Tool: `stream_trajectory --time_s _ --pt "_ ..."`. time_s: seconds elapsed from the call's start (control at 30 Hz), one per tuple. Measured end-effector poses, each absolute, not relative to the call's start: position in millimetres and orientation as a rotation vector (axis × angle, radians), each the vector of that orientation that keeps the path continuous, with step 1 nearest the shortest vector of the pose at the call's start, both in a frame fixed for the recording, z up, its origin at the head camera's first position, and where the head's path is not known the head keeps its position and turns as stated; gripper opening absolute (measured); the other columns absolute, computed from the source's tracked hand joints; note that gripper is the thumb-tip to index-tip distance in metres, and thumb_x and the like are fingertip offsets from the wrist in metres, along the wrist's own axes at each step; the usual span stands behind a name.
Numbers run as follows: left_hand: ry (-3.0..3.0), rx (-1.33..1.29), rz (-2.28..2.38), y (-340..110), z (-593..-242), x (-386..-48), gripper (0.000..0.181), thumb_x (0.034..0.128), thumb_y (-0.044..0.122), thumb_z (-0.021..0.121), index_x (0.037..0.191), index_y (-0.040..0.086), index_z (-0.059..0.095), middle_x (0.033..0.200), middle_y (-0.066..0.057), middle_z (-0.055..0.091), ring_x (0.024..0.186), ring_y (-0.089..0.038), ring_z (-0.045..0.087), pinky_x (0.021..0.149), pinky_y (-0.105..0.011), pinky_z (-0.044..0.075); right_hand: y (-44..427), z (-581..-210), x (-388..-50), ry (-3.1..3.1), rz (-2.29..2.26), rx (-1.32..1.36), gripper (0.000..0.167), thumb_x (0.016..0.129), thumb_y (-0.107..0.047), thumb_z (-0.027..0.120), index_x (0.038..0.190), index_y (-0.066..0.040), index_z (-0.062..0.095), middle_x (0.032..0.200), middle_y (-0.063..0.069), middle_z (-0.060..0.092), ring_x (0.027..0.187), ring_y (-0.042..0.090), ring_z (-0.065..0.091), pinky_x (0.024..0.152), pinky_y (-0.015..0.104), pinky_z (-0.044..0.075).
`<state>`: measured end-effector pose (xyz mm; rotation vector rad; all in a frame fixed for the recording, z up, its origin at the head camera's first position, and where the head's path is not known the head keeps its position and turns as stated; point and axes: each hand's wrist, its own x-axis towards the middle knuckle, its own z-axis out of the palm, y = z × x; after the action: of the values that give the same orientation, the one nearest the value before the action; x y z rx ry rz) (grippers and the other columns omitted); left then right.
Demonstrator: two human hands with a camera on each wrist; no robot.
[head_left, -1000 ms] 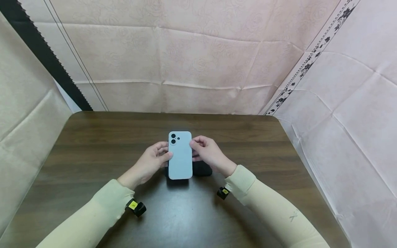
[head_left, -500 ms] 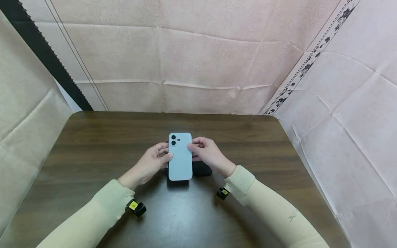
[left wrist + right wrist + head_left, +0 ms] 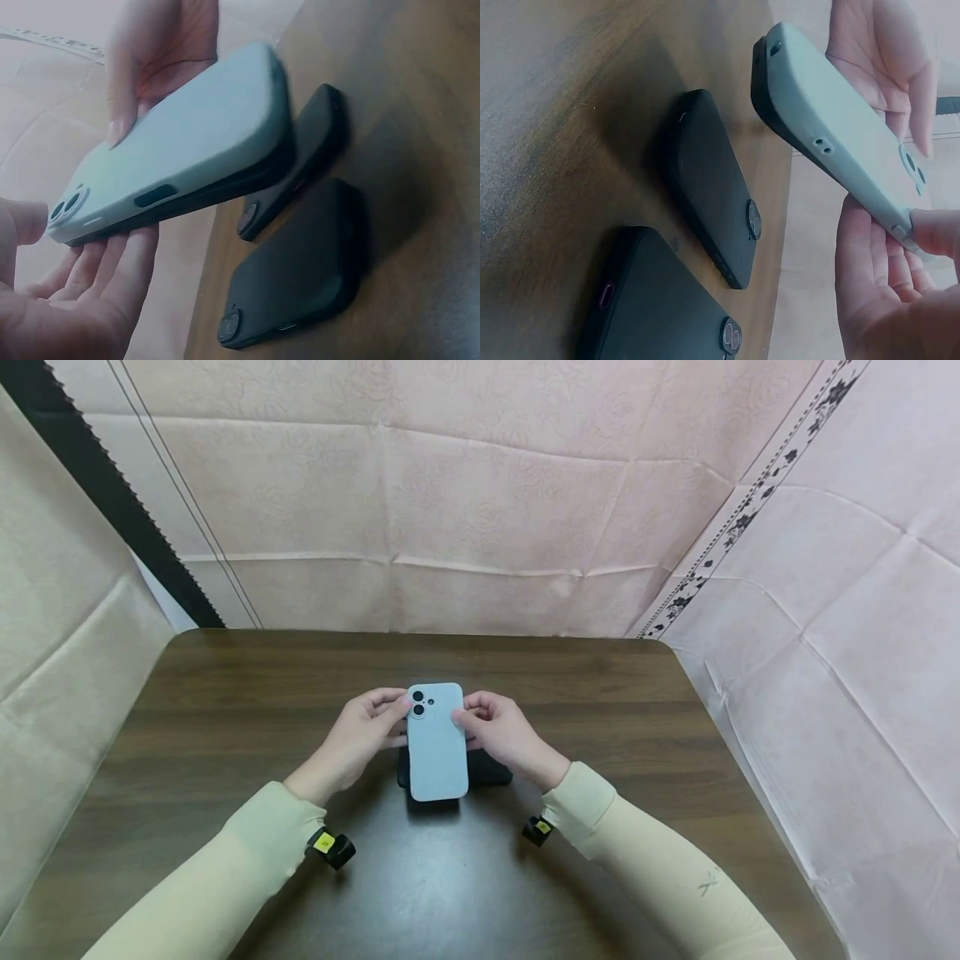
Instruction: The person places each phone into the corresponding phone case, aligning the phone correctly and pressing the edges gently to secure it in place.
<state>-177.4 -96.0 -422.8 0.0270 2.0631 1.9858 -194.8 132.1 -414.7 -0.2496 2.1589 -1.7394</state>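
A light blue phone case (image 3: 437,747) is held off the table between both hands, its camera end pointing away. A black phone-shaped layer (image 3: 259,172) lies beneath it, with a narrow gap along the side towards the near end. My left hand (image 3: 348,742) grips the camera corner, thumb at the cutout and fingers underneath. On the opposite long edge, my right hand (image 3: 510,733) pinches the side, thumb on top and fingers below. Below lie two black phone-shaped pieces with camera rings: one black piece (image 3: 300,259) and another black piece (image 3: 712,184).
The brown wooden table (image 3: 247,718) carries all of this. Patterned pale cloth (image 3: 487,510) hangs behind the table, and more pale cloth (image 3: 840,635) covers the right side.
My left hand has shifted its grip up the edge, so its thumb now lies at the camera corner. The light blue case has moved slightly nearer and tilted a little.
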Motion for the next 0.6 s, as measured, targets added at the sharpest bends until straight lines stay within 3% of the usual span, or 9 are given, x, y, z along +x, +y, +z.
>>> stream_trajectory --time_s 0.2,0.6 --pt "2.133 -0.019 1.949 -95.9 -421.9 -179.6 0.053 0.0905 0.048 0.063 0.126 0.009 0.056 0.118 -0.011 0.065 0.102 -0.026 0.065 0.080 -0.037 0.056 130.3 -412.5 -193.1 2.173 -1.685 -0.294 0.022 0.095 -0.025 0.064 0.106 -0.006 0.060 0.104 0.009 0.067 0.092 0.024 0.067 0.076 0.038 0.057" --pt "2.204 0.016 1.935 -95.4 -423.2 -177.9 0.037 0.0939 0.035 0.063 0.120 0.009 0.061 0.112 -0.011 0.065 0.098 -0.024 0.066 0.078 -0.034 0.056 130.1 -412.1 -192.4 2.166 -1.673 -0.309 0.022 0.095 -0.024 0.064 0.106 -0.005 0.059 0.105 0.011 0.066 0.094 0.024 0.066 0.076 0.038 0.057"
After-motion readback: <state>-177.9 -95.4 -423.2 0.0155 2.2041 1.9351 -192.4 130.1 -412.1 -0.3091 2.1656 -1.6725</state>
